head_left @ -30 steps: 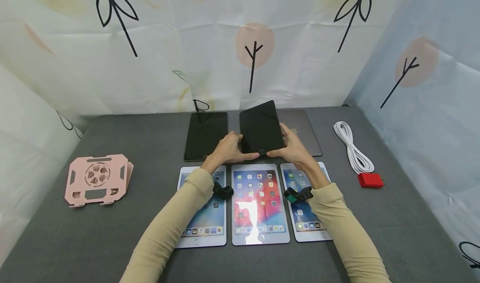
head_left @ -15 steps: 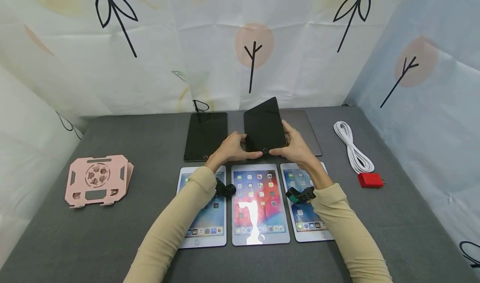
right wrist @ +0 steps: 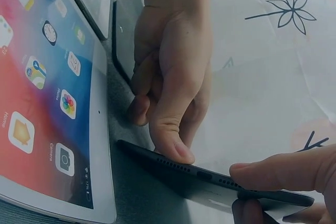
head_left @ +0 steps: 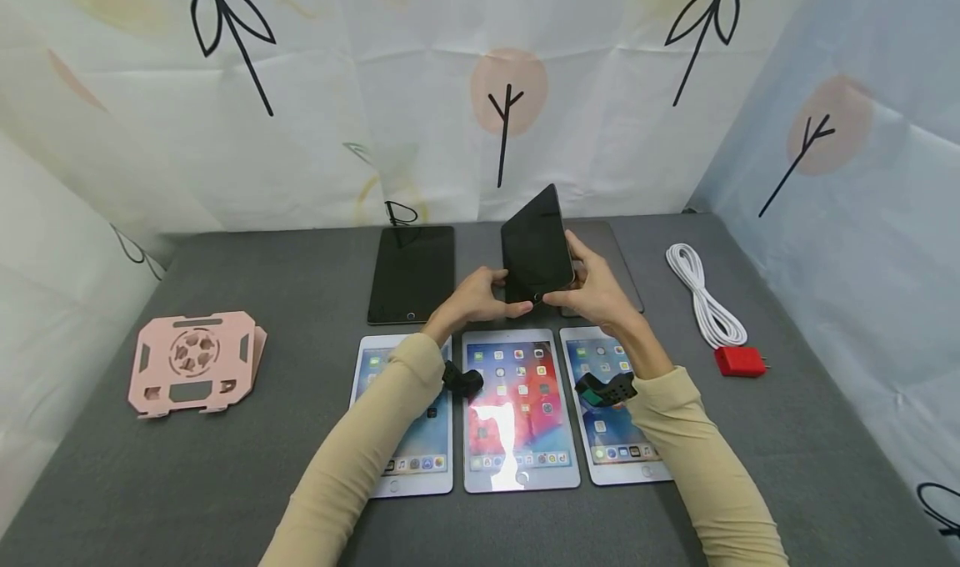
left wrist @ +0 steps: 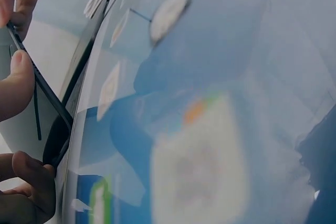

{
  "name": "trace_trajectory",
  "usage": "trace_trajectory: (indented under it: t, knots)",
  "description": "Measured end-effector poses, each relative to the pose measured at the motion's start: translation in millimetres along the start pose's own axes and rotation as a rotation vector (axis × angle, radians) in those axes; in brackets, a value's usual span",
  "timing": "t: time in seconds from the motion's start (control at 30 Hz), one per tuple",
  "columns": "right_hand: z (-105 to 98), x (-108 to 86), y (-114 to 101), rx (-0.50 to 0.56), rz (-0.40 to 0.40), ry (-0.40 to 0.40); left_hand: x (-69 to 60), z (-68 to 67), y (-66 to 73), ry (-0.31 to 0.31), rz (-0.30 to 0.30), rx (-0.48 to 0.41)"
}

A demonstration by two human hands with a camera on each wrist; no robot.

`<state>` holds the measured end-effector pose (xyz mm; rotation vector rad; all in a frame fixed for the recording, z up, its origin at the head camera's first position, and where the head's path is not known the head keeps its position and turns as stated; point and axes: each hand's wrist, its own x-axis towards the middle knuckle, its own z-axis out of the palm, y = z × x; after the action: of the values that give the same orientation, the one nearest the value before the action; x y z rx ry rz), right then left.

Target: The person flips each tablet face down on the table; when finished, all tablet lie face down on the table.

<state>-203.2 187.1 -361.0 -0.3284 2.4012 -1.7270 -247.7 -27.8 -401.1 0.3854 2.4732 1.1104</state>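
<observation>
A black tablet [head_left: 537, 246] is held tilted up off the grey table, its dark screen facing the person in the head view. The right hand [head_left: 594, 287] grips its right edge and lower right corner, thumb along the bottom edge. On the other side, the left hand [head_left: 480, 295] has its thumb on the bottom edge and curled fingers by the lower left corner. Speaker holes and a port line that edge in the right wrist view, where the left thumb [right wrist: 182, 151] presses on it. A grey laptop-like slab [head_left: 611, 258] with a logo lies partly hidden behind the right hand.
Another black tablet [head_left: 412, 273] lies to the left. Three white tablets with lit screens, the middle one [head_left: 521, 408] among them, lie in a row under the forearms. A pink stand [head_left: 197, 362] is at left; a coiled white cable [head_left: 705, 296] and red charger [head_left: 741, 361] are at right.
Both hands have shifted slightly right with the black tablet. Its top has risen and it has turned steeper and more edge-on. The other devices have not moved.
</observation>
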Motion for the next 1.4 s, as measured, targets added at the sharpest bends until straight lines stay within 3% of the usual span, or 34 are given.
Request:
trace_trajectory:
  t: [0.73, 0.97, 1.4]
  knots:
    - [-5.4, -3.9, -6.6, 0.001, -0.05, 0.015, 2.3, 18.3, 7.6, -0.026, 0.104, -0.078]
    - [-5.6, -3.8, -6.7, -0.063, -0.078, 0.028, 4.4, 23.8, 8.3, -0.024, 0.149, -0.104]
    - [-0.5, -2.5, -7.3, -0.082, -0.061, 0.06, 3.8, 25.9, 9.5, -0.06, 0.15, -0.181]
